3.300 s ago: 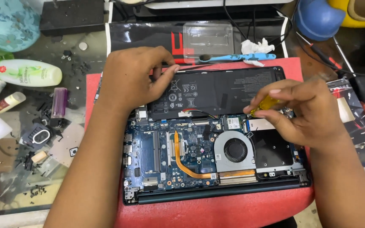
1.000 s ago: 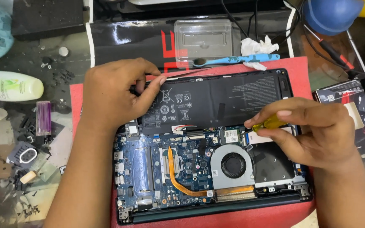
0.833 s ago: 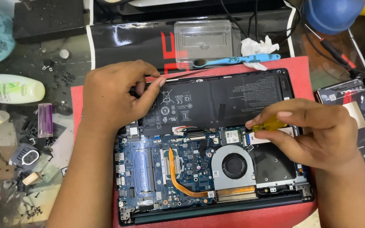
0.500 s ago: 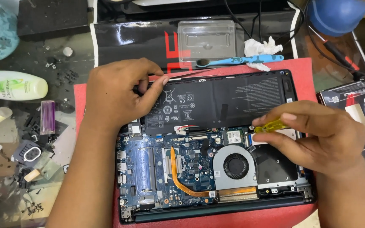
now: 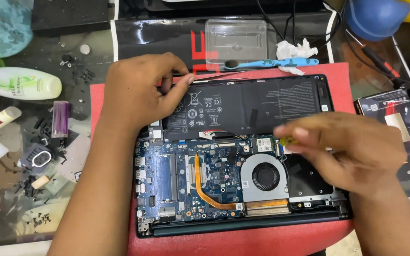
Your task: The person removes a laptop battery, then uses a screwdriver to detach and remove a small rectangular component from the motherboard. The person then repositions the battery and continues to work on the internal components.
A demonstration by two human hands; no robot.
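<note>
My left hand (image 5: 141, 92) pinches tweezers (image 5: 214, 76) at the battery's (image 5: 252, 106) top edge; my blurred right hand (image 5: 352, 151) grips a yellow tool (image 5: 286, 141).

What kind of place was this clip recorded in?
Probably an electronics repair bench: an opened laptop lies on a red mat, loose screws are scattered on the glass table, and the right hand holds a yellow-handled tool.

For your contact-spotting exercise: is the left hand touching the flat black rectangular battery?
Touching. The head view shows the left hand resting on the flat black rectangular battery at its left corner.
</note>
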